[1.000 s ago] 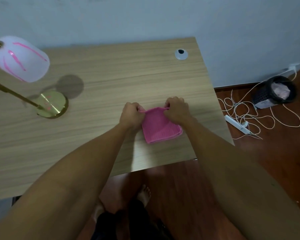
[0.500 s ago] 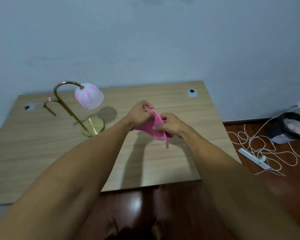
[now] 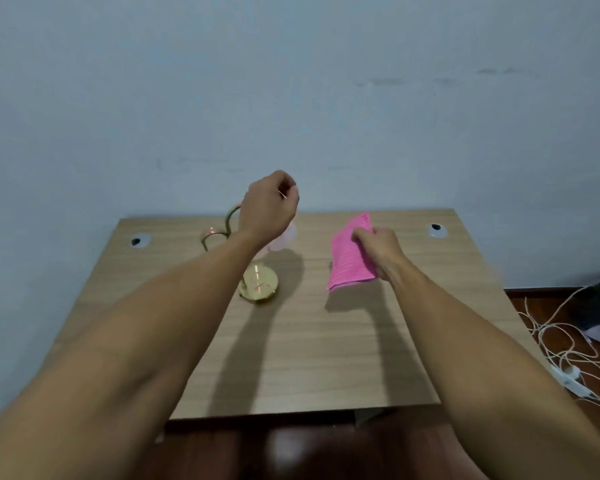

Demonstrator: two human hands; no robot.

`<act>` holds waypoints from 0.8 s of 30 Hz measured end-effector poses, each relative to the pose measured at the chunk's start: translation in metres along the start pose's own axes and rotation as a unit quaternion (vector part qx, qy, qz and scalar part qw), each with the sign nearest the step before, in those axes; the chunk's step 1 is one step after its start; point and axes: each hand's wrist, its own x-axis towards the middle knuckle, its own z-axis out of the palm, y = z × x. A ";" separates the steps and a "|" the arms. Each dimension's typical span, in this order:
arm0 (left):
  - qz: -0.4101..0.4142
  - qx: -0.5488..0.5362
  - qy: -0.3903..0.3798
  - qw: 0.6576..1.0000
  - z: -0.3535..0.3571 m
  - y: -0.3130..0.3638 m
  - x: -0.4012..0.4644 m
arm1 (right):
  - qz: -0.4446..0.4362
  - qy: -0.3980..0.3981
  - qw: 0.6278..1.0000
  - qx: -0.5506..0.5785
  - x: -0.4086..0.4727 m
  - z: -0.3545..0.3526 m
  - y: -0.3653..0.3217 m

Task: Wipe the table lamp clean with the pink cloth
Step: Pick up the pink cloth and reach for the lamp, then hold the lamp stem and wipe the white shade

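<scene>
Right hand [image 3: 378, 249] pinches the pink cloth [image 3: 349, 252], held right of the table lamp [image 3: 257, 287]. Left hand [image 3: 269, 206], loosely curled, hovers above the lamp, apart from the cloth.

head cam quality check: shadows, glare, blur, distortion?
Head view: hard arm shadows fall toward the camera on the wooden table; a glare spot shows on the dark polished floor; motion blur softens the brass table lamp with the pink-streaked white shade, half hidden behind the left hand; the pink cloth in the right hand is fairly sharp; wide-angle stretch enlarges the forearms.
</scene>
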 end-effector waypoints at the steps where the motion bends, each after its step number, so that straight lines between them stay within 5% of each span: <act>1: 0.010 0.014 0.014 1.000 -0.015 -0.009 0.003 | 0.010 0.019 0.999 0.039 0.000 0.011 -0.004; 4: 0.007 0.038 0.018 0.999 -0.054 -0.044 0.010 | 0.027 0.053 0.993 0.101 -0.004 0.042 -0.018; 10: 0.007 0.066 -0.130 0.989 -0.092 -0.111 0.013 | -0.008 0.124 0.986 0.108 -0.003 0.097 -0.030; 14: 0.020 0.089 -0.218 0.972 -0.087 -0.128 0.020 | -0.053 0.075 0.990 0.108 -0.020 0.129 -0.043; 19: 0.047 0.095 -0.238 0.966 -0.079 -0.139 0.029 | -0.141 -0.020 0.987 0.070 -0.027 0.176 -0.028; 21: 0.063 0.103 -0.231 0.965 -0.080 -0.146 0.031 | -0.175 0.004 0.984 0.021 -0.027 0.191 -0.005; 24: 0.082 0.111 -0.228 0.964 -0.080 -0.150 0.035 | -0.206 0.030 0.974 0.092 -0.035 0.198 -0.006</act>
